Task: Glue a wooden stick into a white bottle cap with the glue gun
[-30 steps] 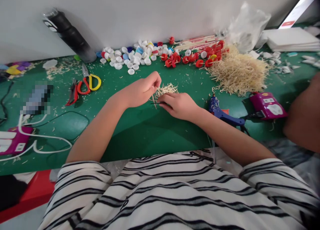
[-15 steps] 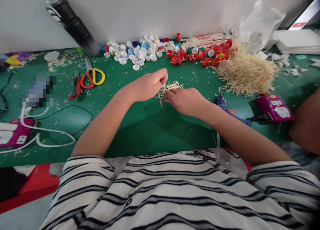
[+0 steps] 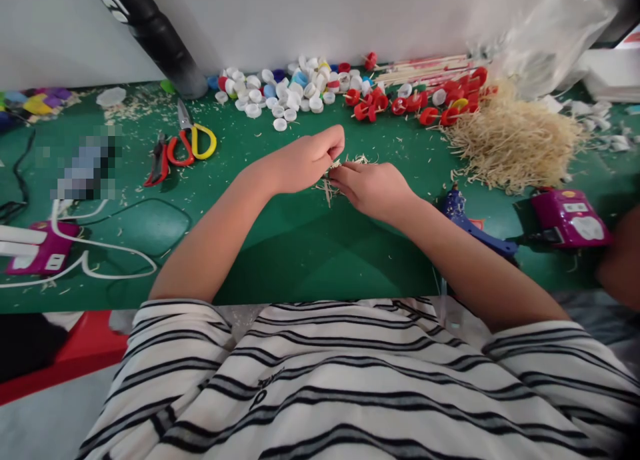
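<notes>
Both hands meet over a small clump of pale straw-like shreds [image 3: 327,192] on the green table. My left hand [image 3: 307,159] is closed, its fingers curled down beside the clump; what it grips is hidden behind it. With its fingertips pressed together, my right hand [image 3: 373,188] pinches the shreds from the right. A small dark bit shows by these fingertips, too small to name. More strands stick out behind and below the fingers.
A large heap of shreds [image 3: 517,140] lies right, near a blue glue gun [image 3: 473,227] and a purple power socket [image 3: 573,219]. Bottle caps [image 3: 280,93], red caps on sticks [image 3: 370,105] and a black bottle [image 3: 160,40] line the back. Scissors [image 3: 193,140] and pliers [image 3: 159,160] lie left.
The camera view has shifted slightly, so the table things appear farther right. My right hand's fingers have shifted a little on the clump; my left hand stays closed.
</notes>
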`<state>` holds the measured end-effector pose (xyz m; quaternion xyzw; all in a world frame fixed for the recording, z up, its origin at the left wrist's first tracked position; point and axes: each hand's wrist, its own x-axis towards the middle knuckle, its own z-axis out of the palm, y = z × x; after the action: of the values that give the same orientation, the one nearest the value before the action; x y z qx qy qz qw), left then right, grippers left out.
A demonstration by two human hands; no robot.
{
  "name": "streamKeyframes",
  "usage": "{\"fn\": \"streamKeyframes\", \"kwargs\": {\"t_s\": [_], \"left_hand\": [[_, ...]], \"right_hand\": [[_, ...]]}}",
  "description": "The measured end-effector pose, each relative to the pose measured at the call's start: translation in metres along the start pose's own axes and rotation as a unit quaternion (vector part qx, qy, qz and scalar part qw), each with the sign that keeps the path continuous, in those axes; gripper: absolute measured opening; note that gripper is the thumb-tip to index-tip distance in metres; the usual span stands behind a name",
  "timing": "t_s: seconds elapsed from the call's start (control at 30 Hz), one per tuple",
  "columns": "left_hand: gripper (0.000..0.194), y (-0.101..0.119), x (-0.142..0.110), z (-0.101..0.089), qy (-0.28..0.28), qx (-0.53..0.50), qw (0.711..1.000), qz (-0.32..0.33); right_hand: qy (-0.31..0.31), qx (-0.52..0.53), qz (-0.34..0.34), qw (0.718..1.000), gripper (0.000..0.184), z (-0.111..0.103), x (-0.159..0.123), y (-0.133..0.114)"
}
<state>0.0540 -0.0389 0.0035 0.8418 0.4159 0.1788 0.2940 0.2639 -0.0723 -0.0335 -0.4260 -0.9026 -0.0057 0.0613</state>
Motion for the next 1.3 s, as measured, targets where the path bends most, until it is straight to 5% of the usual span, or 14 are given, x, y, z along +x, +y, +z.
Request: {"fn": "streamKeyframes", "kwargs": {"t_s": [0.43,1.3], "left_hand": [[0.014,0.001,-0.001,0.006,0.018,0.004,0.999,0.034],[0.015,-0.019,-0.005,0.003,0.037,-0.014,0.999,-0.003]], "right_hand": [[-0.012,0.11,0.023,0.994,0.041,0.002,-0.006,0.002],[-0.132,0.006,0.017,0.991,0.043,0.002,-0.018,-0.002]]}}
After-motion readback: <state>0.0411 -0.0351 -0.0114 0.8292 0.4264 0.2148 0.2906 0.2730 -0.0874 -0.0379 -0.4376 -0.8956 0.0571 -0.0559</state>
